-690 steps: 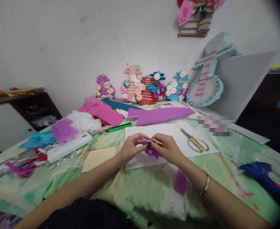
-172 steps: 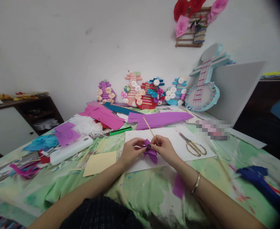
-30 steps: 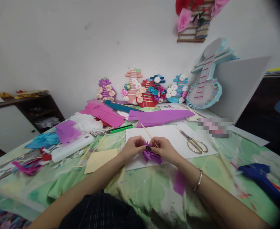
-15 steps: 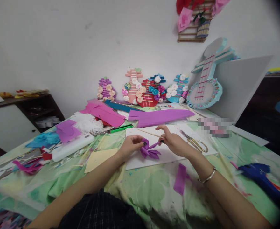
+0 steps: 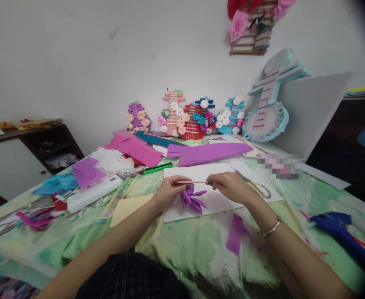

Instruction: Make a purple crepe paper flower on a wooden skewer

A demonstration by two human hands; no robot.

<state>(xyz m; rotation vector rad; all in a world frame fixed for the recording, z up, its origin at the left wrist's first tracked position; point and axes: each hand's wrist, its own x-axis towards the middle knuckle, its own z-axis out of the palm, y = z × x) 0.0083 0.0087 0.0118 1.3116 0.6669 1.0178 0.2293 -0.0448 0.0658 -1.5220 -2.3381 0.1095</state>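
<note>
My left hand (image 5: 171, 191) pinches a purple crepe paper flower (image 5: 192, 201), whose pointed petals fan out to the right and downward. In my right hand (image 5: 227, 186) is a thin wooden stick (image 5: 192, 182), held between thumb and fingers. The stick lies nearly level above the flower, its far end beside my left fingers; whether it touches the paper I cannot tell. Beneath both hands lies a white board (image 5: 176, 214). Gold-handled scissors (image 5: 257, 185) rest on the board just beyond my right wrist. A purple paper strip (image 5: 234, 234) lies nearer to me on the cloth.
A blue glue gun (image 5: 333, 224) lies at the right. Purple (image 5: 210, 154) and pink crepe paper (image 5: 135, 147) lie behind the board, with a green cutter (image 5: 158, 167) nearby. White string (image 5: 117, 162) is heaped at left. Decorated lute shapes (image 5: 191, 124) lean against the wall.
The stick has turned from slanting to nearly level. My right fingers have curled in around it, clear of the petals. The flower has shifted slightly left with my left hand.
</note>
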